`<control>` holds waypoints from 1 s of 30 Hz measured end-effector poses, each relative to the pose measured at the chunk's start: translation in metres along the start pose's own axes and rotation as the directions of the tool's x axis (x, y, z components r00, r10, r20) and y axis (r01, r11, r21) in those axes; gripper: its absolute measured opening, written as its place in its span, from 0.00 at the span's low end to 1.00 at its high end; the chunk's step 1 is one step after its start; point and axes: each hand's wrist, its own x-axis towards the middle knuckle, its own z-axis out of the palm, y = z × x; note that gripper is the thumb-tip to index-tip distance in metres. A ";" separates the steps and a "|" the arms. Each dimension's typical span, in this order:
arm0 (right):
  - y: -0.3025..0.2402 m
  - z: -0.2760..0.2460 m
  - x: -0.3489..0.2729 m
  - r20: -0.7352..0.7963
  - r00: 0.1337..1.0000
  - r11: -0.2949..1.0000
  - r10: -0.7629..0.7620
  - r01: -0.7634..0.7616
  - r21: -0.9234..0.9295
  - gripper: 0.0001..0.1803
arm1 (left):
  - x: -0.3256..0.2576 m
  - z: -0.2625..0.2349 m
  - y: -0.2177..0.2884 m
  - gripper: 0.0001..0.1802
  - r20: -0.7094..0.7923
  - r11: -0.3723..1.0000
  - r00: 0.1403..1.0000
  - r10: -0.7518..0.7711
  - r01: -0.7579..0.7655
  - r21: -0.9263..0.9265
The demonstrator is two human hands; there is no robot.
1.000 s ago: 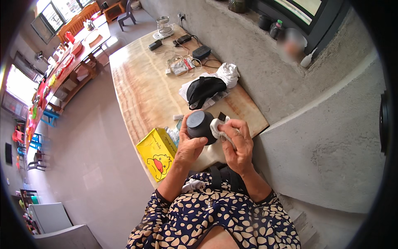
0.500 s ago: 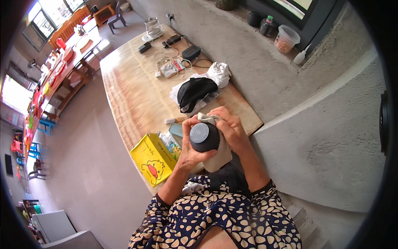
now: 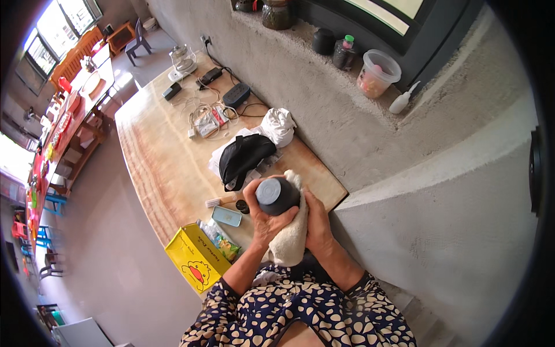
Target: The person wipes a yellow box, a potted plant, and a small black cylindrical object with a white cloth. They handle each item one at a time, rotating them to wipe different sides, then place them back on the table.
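Observation:
My left hand (image 3: 267, 222) is wrapped round a dark grey bottle (image 3: 278, 199), whose flat round base faces up toward me; its other end is hidden. A cream cloth (image 3: 289, 240) lies against the bottle's right side and hangs down below it. On that side my right hand (image 3: 317, 220) presses the cloth to the bottle, fingers closed over the fabric. Just left of my hands, on the table, are a small round black lid (image 3: 243, 206), a flat light-blue case or phone (image 3: 226, 216) and a small brush (image 3: 213, 203).
A yellow duck-print box (image 3: 193, 260) with packets stands at the table's (image 3: 156, 144) near left edge. Beyond my hands lie a black bag (image 3: 245, 159), white cloth (image 3: 278, 126), cables and a power adapter (image 3: 236, 95). A concrete wall (image 3: 428, 225) rises on the right.
The cloth has shifted and now hangs lower along the bottle. My right hand has moved from the bottle's far edge down to its right side. The view has turned, uncovering the black lid.

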 end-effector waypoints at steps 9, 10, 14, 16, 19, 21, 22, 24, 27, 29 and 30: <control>-0.031 -0.018 0.036 0.161 0.984 0.997 0.075 -0.069 -0.037 0.20 | 0.050 0.035 -0.025 0.50 -0.117 0.993 0.990 -0.080 0.089 0.075; -0.030 -0.023 0.040 0.170 0.984 0.993 0.057 -0.039 -0.107 0.19 | 0.056 0.038 -0.027 0.50 -0.137 0.993 0.987 -0.087 0.097 0.064; -0.061 -0.026 0.049 0.244 0.969 0.845 0.041 0.097 -0.526 0.19 | 0.080 0.049 -0.018 0.42 -0.073 0.963 0.962 -0.263 0.258 -0.071; -0.074 -0.030 0.055 0.256 0.962 0.726 0.098 0.107 -0.679 0.18 | 0.089 0.051 -0.020 0.37 -0.024 0.941 0.951 -0.309 0.303 -0.149; -0.083 -0.040 0.066 0.321 0.946 0.759 0.039 0.180 -0.625 0.12 | 0.112 0.054 -0.034 0.36 0.036 0.934 0.965 -0.262 0.262 -0.244; -0.088 -0.057 0.070 0.242 0.965 0.776 0.098 0.078 -0.626 0.13 | 0.136 0.058 -0.054 0.36 -0.001 0.938 0.961 -0.275 0.269 -0.218; -0.089 -0.065 0.072 0.216 0.971 0.775 0.104 0.057 -0.629 0.13 | 0.154 0.062 -0.057 0.37 -0.035 0.952 0.963 -0.269 0.260 -0.164; -0.091 -0.083 0.076 0.169 0.976 0.793 0.138 -0.007 -0.609 0.13 | 0.196 0.068 -0.056 0.38 -0.043 0.976 0.975 -0.219 0.219 -0.015; -0.095 -0.108 0.081 0.154 0.977 0.772 0.148 -0.017 -0.635 0.14 | 0.262 0.077 -0.072 0.41 -0.019 0.995 0.996 -0.083 0.082 -0.055; -0.097 -0.119 0.084 0.119 0.981 0.771 0.156 -0.045 -0.635 0.14 | 0.307 0.076 -0.099 0.38 -0.016 0.999 1.000 0.017 -0.017 0.048; -0.099 -0.124 0.085 0.097 0.982 0.770 0.161 -0.063 -0.635 0.14 | 0.327 0.080 -0.103 0.38 -0.020 0.993 0.999 0.044 -0.041 0.108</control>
